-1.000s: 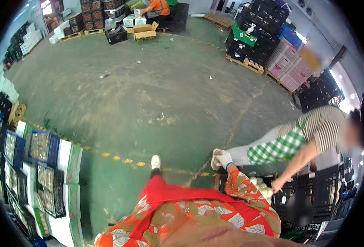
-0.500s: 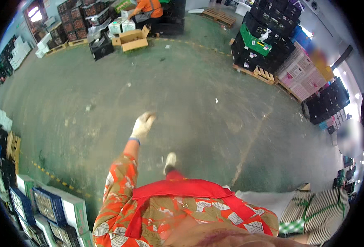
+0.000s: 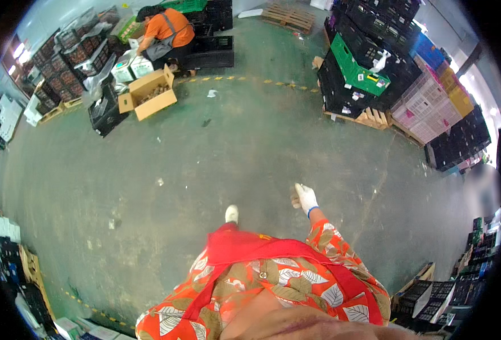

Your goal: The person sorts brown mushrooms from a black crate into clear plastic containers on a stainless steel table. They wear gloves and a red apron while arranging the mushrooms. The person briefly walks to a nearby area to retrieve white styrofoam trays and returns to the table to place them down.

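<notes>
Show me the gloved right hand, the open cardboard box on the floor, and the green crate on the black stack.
right hand [image 3: 305,198], head view, back of the white glove.
cardboard box [image 3: 148,94], head view, its near side wall.
green crate [image 3: 357,71], head view, its long side wall.

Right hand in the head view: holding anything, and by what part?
Nothing. The gloved right hand hangs free over the bare green floor, fingers loose, with no object in it. The left hand is out of view.

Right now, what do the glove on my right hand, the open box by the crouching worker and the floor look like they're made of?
Glove on the right hand: probably knit fabric; it looks white, matte and soft, with a blue cuff. Open box: corrugated cardboard, judging by its plain brown, dull folded flaps. Floor: likely green-painted concrete, worn, stained and cracked.
</notes>
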A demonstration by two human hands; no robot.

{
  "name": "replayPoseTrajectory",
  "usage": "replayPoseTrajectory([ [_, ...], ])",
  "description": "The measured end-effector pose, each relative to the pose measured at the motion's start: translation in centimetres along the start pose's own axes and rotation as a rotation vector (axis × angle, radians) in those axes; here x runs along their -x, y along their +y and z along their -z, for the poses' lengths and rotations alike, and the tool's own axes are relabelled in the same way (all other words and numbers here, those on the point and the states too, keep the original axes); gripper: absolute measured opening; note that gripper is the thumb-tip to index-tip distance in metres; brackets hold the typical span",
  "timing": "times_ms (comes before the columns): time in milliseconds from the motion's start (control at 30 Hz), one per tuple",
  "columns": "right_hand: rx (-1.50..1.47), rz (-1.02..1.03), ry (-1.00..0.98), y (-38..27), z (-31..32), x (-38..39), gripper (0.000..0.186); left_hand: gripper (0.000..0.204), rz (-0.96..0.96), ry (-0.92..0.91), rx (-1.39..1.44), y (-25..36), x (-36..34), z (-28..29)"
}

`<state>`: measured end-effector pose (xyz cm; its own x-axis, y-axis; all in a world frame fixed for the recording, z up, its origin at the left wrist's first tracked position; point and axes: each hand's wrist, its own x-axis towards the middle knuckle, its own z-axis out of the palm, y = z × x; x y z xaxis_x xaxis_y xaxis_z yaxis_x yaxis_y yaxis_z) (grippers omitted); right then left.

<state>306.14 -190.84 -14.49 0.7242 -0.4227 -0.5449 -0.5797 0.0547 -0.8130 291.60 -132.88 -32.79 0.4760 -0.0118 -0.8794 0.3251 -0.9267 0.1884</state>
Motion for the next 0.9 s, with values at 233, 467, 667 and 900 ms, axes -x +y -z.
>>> replayPoseTrajectory([
  [233, 1.185, 0.198, -0.431, 7.4, 7.2, -9.9, 0.019, 0.042, -0.600, 0.675, 0.045, 43.6, -16.6, 40.5],
  [467, 0.915, -0.196, -0.252, 3.5, 10.7, -26.8, 0.016, 0.031, -1.255, 0.824, 0.427, 78.4, -11.8, 59.6],
  [667, 1.420, 0.655, -0.144, -18.9, 14.4, -47.8, 0.021, 0.038, -0.354, 0.141, -0.265, 62.0, -31.3, 44.6],
  [900, 0.134, 0.014, -0.053, -43.6, 14.0, -71.0, 0.030, 0.042, 0.058, -0.070, 0.063, 63.0, -36.0, 47.3],
])
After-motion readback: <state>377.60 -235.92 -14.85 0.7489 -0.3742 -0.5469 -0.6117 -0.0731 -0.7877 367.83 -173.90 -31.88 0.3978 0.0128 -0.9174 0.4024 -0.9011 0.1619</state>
